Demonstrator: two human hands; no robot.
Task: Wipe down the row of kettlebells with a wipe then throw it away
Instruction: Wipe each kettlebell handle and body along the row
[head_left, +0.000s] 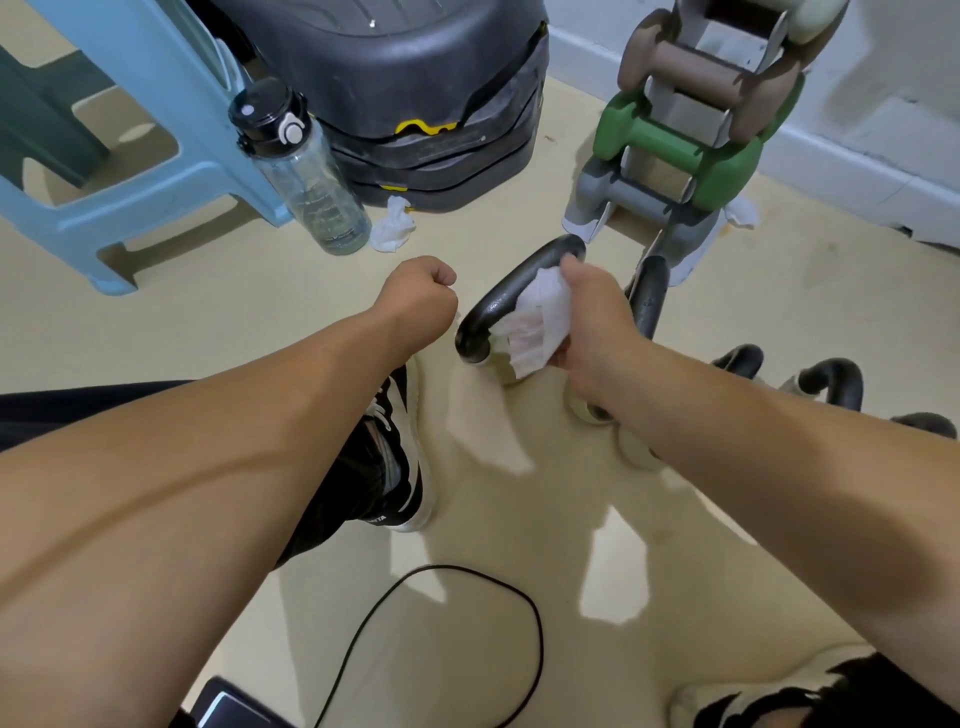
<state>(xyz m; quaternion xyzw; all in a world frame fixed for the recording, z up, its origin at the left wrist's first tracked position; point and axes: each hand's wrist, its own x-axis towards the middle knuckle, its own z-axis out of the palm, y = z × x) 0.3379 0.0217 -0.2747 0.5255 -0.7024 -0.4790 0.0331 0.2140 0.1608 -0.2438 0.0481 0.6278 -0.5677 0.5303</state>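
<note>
A row of kettlebells with black handles stands on the cream floor, running from centre to the right. My right hand (587, 317) is shut on a white wipe (537, 319) and presses it against the handle of the nearest kettlebell (498, 301). A second kettlebell handle (649, 296) rises just behind my right wrist, and more kettlebell handles (831, 379) show further right. My left hand (418, 299) is a closed fist holding nothing, just left of the nearest kettlebell. The kettlebell bodies are mostly hidden under my right arm.
A crumpled used wipe (392, 228) lies by a clear water bottle (306, 171) and a blue plastic stool (130, 171). Black stacked step platforms (426, 93) and a dumbbell rack (691, 135) stand behind. A black cable (467, 597) loops on the floor near my shoe (395, 447).
</note>
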